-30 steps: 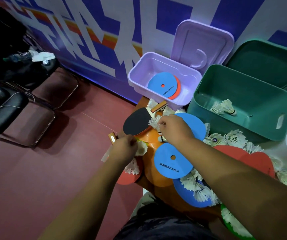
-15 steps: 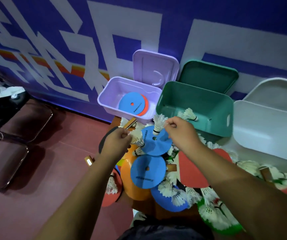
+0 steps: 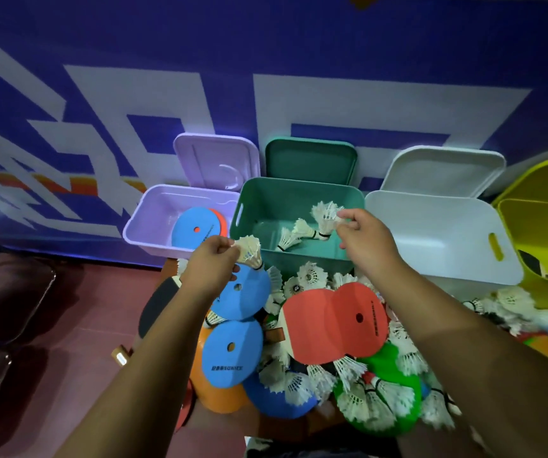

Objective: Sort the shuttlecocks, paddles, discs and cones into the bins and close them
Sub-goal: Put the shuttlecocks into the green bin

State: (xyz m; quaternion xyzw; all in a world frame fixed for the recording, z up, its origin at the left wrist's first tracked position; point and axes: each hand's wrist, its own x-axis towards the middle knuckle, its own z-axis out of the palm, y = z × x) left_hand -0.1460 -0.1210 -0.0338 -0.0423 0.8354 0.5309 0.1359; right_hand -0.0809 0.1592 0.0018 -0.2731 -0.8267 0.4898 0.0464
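Pinched in curled fingertips of the right hand [image 3: 365, 239]: 1 white feathered shuttlecock [image 3: 325, 216], above the open teal plastic bin [image 3: 299, 185]. Pinched likewise in the left hand [image 3: 211, 266]: a second white feathered shuttlecock [image 3: 249, 254], near the bin's front-left corner. Probably feather-light and brittle; best gripped gently by skirt rim or cork.

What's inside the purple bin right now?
In the purple bin, a blue disc lies on an orange disc, whose right edge alone shows. Anything beneath them is covered.
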